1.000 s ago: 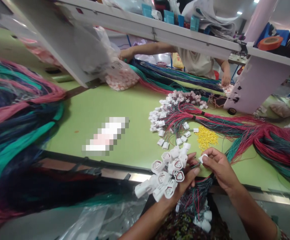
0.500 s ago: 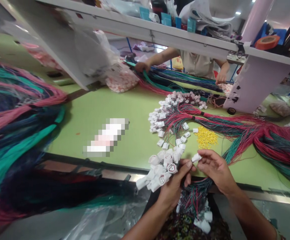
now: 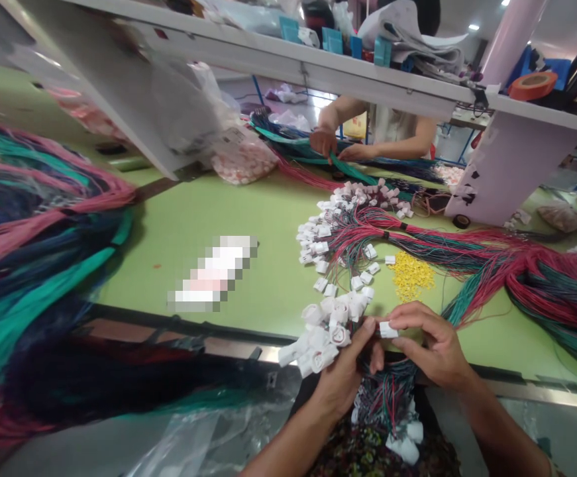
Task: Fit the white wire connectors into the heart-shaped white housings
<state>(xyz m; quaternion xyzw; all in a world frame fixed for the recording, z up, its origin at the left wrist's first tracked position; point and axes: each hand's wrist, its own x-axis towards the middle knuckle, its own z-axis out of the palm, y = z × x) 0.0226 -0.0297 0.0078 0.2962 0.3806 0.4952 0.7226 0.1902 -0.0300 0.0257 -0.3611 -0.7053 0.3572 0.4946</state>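
My left hand [image 3: 345, 371] is closed round the wires of a bunch of white connectors [image 3: 325, 331], which fan out to its left. Between the fingertips of my right hand [image 3: 434, 344] is a single white connector [image 3: 388, 329], close to my left thumb. Below both hands a bundle of thin red, green and dark wires [image 3: 387, 391] hangs at the table edge, with more white connectors [image 3: 406, 442] at its lower end. Just beyond my hands lies a heap of small yellow pieces [image 3: 412, 275], beside wired white connectors [image 3: 313, 238] on the green table [image 3: 268, 278].
Long wire bundles lie at left [image 3: 59, 225] and right [image 3: 551, 285]. A bag of pale pink parts [image 3: 243, 159] sits near the shelf's left support. Overhead runs a loaded white shelf [image 3: 268, 50]. Across the table, a co-worker's hands [image 3: 338, 146] handle green wires.
The single connector in my right hand has dropped slightly and turned level, next to my left thumb. Across the table, the co-worker's two hands have come together on the green wires.
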